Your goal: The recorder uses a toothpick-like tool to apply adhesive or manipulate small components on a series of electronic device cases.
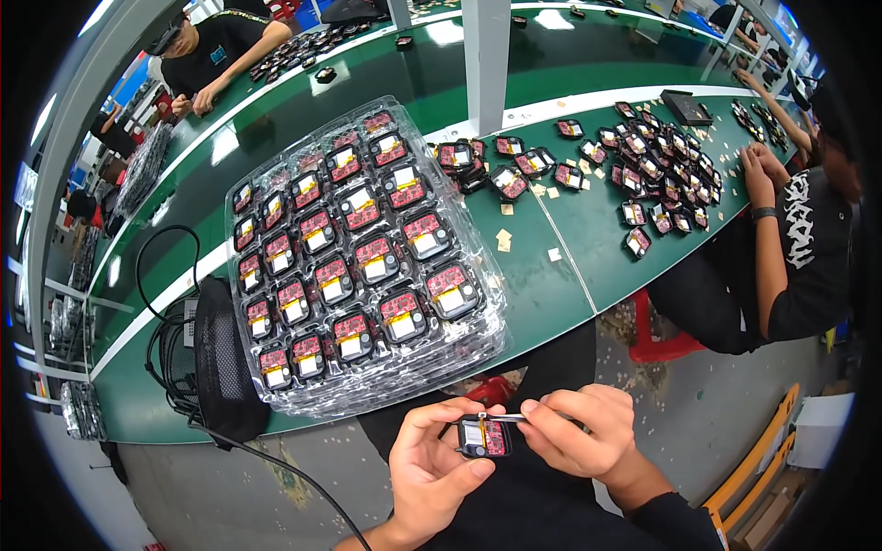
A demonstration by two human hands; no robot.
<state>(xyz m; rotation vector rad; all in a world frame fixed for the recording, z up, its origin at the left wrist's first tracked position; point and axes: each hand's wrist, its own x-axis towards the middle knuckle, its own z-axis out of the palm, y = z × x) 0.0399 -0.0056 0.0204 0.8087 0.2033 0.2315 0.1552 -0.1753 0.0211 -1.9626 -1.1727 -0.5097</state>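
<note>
As the left hand [427, 477] pinches the square, black-rimmed, red-boarded module [486, 440] at lower centre, probably light, stiff, fragile, best held by its rim, the right hand [583, 432] grips silver metal tweezers [507, 419].

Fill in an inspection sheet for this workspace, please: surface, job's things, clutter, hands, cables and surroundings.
Surface: green bench bearing a stack of clear plastic trays.
Job's things: one black unit with a red board, held off the bench; similar units in rows in the top tray; a loose pile to the right.
Clutter: pale scraps near the pile; black mesh bag left of the trays.
Hands: left hand holds the unit; right hand holds a thin metal tool, tip at the unit's upper edge.
Cables: black cable, looped by the bag, running to the lower edge.
Surroundings: co-worker at right, another at upper left; red stool.
</note>
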